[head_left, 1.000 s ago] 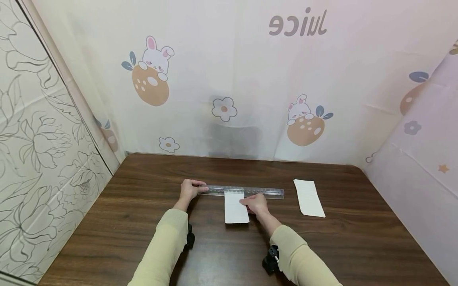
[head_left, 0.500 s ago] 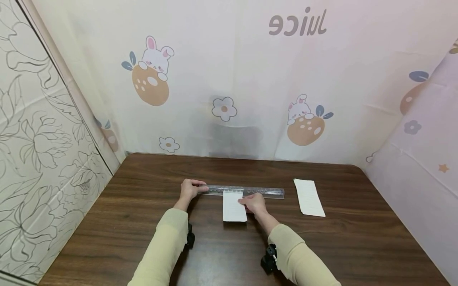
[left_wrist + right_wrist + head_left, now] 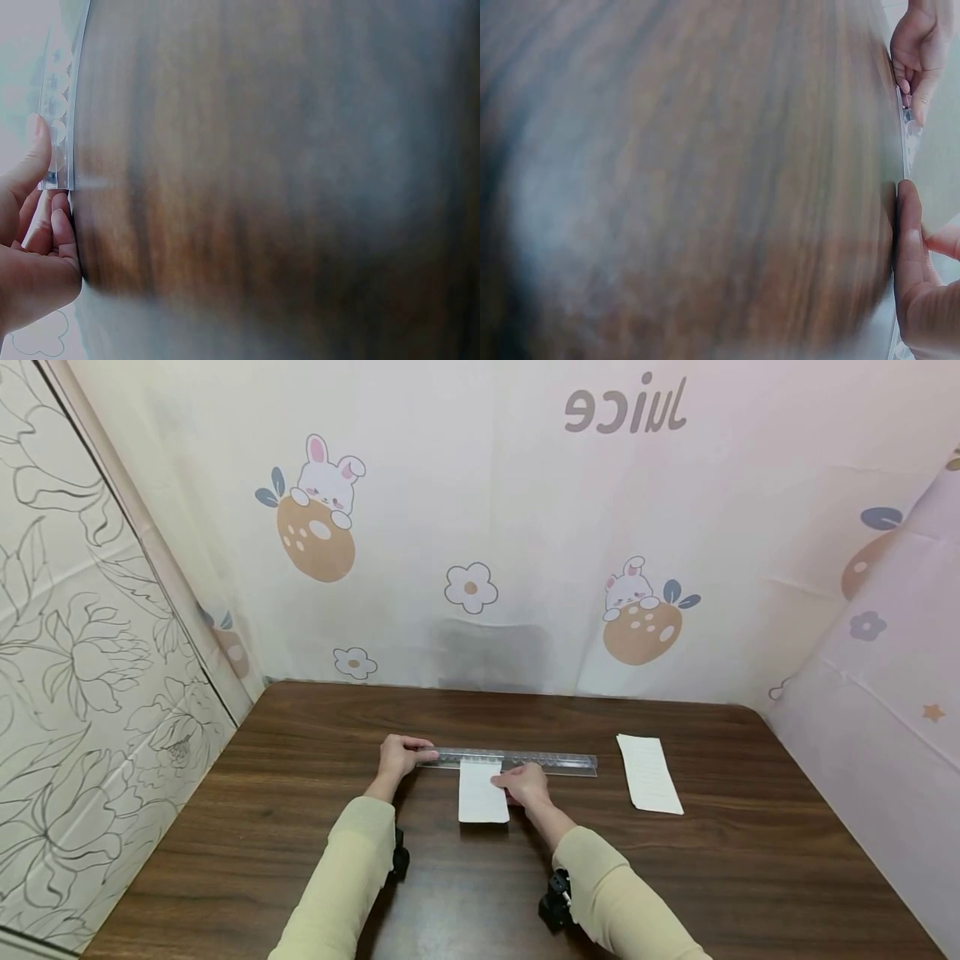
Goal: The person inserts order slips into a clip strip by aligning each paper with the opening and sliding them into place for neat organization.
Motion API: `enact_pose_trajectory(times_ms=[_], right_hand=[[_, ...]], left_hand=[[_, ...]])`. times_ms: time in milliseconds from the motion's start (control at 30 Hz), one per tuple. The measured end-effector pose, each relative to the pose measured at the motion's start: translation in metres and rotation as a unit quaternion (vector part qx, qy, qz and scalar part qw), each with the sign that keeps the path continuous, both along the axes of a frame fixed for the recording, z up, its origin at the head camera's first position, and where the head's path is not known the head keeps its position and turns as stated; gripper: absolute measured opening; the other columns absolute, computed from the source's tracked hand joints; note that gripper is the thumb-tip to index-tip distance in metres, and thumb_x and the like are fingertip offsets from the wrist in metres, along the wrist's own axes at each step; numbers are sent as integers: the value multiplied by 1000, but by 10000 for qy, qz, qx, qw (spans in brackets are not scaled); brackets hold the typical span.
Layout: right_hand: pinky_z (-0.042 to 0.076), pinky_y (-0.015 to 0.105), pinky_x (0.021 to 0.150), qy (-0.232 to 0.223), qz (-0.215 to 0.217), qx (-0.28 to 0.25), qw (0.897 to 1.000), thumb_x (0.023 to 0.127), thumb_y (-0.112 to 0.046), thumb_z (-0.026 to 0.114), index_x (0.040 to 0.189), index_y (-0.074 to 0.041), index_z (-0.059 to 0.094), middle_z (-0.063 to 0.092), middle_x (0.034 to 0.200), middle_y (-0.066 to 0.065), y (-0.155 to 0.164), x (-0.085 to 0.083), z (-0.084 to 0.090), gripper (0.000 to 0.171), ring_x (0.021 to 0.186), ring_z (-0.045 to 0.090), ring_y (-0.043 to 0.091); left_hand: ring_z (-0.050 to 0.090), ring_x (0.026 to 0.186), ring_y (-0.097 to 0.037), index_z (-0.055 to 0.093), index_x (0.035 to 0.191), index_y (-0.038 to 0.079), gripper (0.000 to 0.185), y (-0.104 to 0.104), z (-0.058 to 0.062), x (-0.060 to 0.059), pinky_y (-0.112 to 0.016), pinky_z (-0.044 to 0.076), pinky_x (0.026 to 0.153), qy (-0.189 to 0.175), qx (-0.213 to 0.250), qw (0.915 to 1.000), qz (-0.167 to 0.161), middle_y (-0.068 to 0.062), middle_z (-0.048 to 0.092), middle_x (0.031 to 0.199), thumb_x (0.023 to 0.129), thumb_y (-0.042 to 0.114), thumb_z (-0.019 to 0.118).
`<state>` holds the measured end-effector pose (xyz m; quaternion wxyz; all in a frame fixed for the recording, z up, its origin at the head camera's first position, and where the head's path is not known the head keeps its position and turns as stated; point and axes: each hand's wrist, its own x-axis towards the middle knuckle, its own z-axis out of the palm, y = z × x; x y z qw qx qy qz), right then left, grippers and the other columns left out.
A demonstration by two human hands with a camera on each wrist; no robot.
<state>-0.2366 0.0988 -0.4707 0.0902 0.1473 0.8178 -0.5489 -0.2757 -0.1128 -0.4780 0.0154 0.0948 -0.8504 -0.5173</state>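
Left hand: our left hand (image 3: 395, 758) pinched the left end of the clear ruler (image 3: 517, 762), thumb on top, fingers curled under its edge.
Ruler: it lay flat across the brown desk (image 3: 300, 827), running left to right.
Paper slip: a white slip (image 3: 482, 791) lay just below the ruler's middle.
Right hand: our right hand (image 3: 522, 785) gripped that slip's right edge.
Second slip: another white paper (image 3: 648, 773) lay apart, further right.
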Motion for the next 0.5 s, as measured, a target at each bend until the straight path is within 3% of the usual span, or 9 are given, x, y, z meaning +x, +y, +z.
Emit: enact_pose_trajectory(times_ms=[500], right_hand=[[49, 24, 50, 102, 42, -9, 9999, 74, -6, 69, 83, 9, 66, 62, 70, 9, -10, 1, 0, 18, 52, 55, 9]], left_hand=[[57, 92, -24, 74, 78, 6, 17, 0, -1, -1, -35, 45, 75, 22, -45, 10000, 31, -9, 67, 92, 66, 17, 79]])
